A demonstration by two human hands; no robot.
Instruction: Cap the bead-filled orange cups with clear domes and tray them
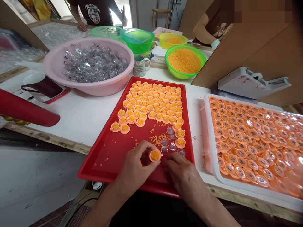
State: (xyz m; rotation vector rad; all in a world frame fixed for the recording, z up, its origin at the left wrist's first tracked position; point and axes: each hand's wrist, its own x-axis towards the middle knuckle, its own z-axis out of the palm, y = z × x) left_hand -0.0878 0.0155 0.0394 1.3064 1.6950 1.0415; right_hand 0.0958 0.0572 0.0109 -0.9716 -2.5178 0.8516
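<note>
Between the thumb and fingers of my left hand (pixel 139 160) is a small orange toy cup (pixel 155 155) on a saucer, filled with yellow-orange beads. My right hand (pixel 184 171) is beside it, low over the red tray (pixel 106 160), fingers bent and closed together; what they hold, if anything, is hidden. Just beyond that hand lie several clear plastic lids (pixel 172 146) and scattered loose beads (pixel 157 139). Rows of similar filled cups (pixel 151 97) cover the tray's far part and run down its right side.
To the right stands a translucent bin (pixel 210 142) of lidded orange cups. A pink basin (pixel 94 85) of clear plastic pieces sits back left, near a mug (pixel 139 66) and a green bowl of beads (pixel 183 61). Other people (pixel 94 14) are across the table.
</note>
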